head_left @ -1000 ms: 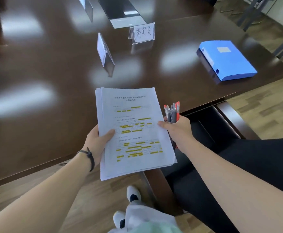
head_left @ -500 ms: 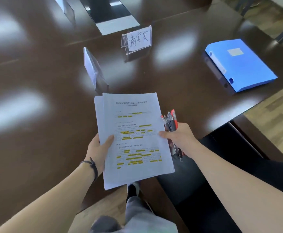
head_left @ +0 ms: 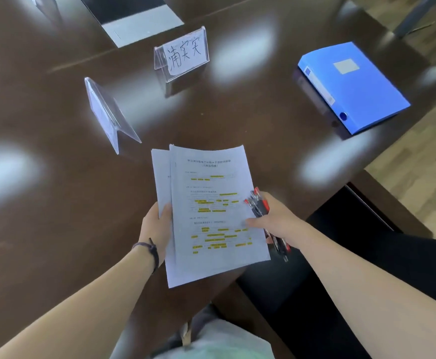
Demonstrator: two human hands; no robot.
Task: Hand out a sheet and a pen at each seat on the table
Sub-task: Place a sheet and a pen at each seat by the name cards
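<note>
Dark table (head_left: 56,216): handwritten name card (head_left: 185,54) beyond the sheet stack (head_left: 211,211), clear card stand (head_left: 108,115) left of it, blue binder (head_left: 351,86) far right, black chair (head_left: 341,268) right-below. Left hand (head_left: 157,229) grips the stack's left edge, thumb on top. Right hand (head_left: 276,218) grips pens (head_left: 259,206), thumb touching the top sheet's right edge.

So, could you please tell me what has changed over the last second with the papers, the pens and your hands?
The stack of sheets has come forward over the table. The right hand, bundle of pens in its grip, has moved in so its thumb presses on the top sheet, which now sits offset from the rest. The left hand still grips the stack's left edge. Nothing has been let go; name card and blue folder lie untouched.
</note>
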